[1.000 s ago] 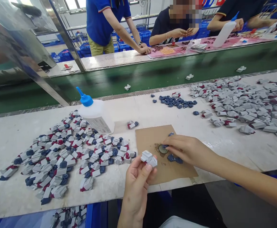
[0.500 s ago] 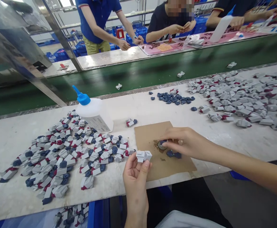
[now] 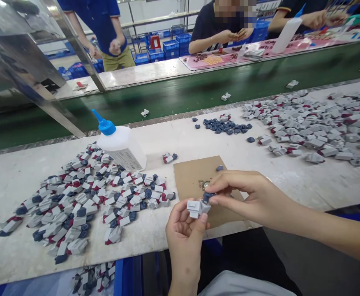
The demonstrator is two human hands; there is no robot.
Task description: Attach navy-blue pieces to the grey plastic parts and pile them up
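Observation:
My left hand (image 3: 184, 234) grips a small grey plastic part (image 3: 195, 208) between thumb and fingers. Pinched in my right hand (image 3: 244, 193) is a small dark blue plastic piece (image 3: 208, 196), which meets the right end of the grey part; whether it is seated there I cannot tell. Beneath both hands lies a brown cardboard sheet (image 3: 188, 174). On it sits a small round cap (image 3: 206, 186) with brownish smears around it. Another dark blue piece (image 3: 219, 168) rests near the sheet's top edge.
A white bottle with a blue nozzle (image 3: 123, 146) stands behind a pile of grey, red and blue assemblies (image 3: 75, 205). Loose blue pieces (image 3: 226, 126) and a heap of grey parts (image 3: 321, 127) lie to the right. Beyond runs a green conveyor (image 3: 180, 100); co-workers are across it.
My right hand has brought a blue piece from the round cap to the grey part. My left hand has shifted slightly right. Parts on the conveyor moved left; the standing co-worker has shifted left.

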